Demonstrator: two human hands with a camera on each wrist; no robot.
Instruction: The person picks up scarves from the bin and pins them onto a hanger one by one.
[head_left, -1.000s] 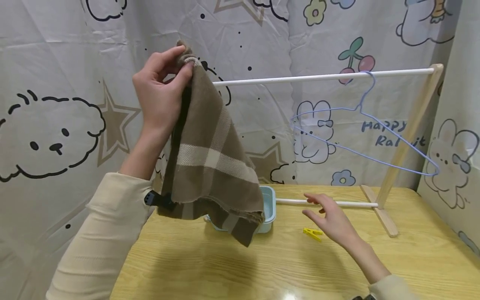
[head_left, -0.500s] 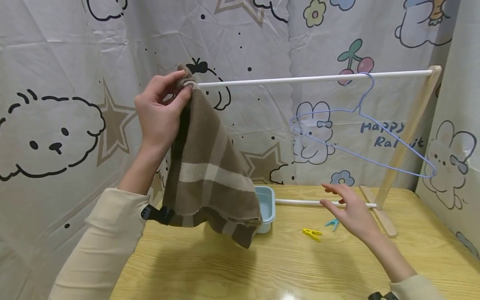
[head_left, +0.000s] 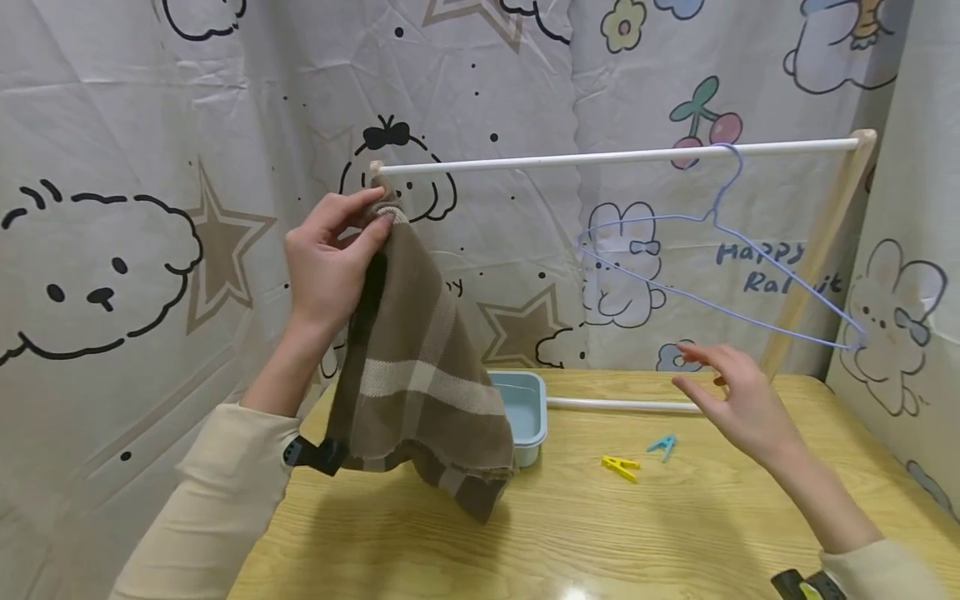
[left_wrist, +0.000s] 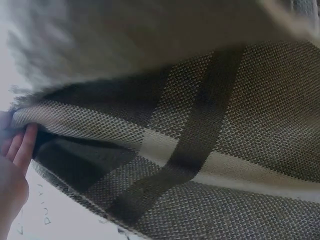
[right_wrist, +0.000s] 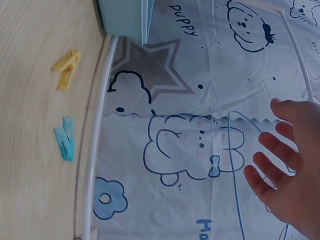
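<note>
In the head view my left hand pinches a bunched top corner of a brown plaid cloth with pale stripes. The cloth hangs down in folds above the table and partly hides a light blue bin. In the left wrist view the cloth fills most of the picture, with fingertips at its edge. My right hand holds nothing, its fingers loosely extended in the air below a thin periwinkle hanger. The right wrist view shows this hand overlapping part of the hanger.
The hanger hooks over the white rail of a rack with a wooden post. A yellow clothespin and a blue clothespin lie on the wooden table. A printed curtain stands behind.
My left hand has lowered the cloth, baring the rail's left end. My right hand has moved right and slightly up, uncovering the blue clothespin.
</note>
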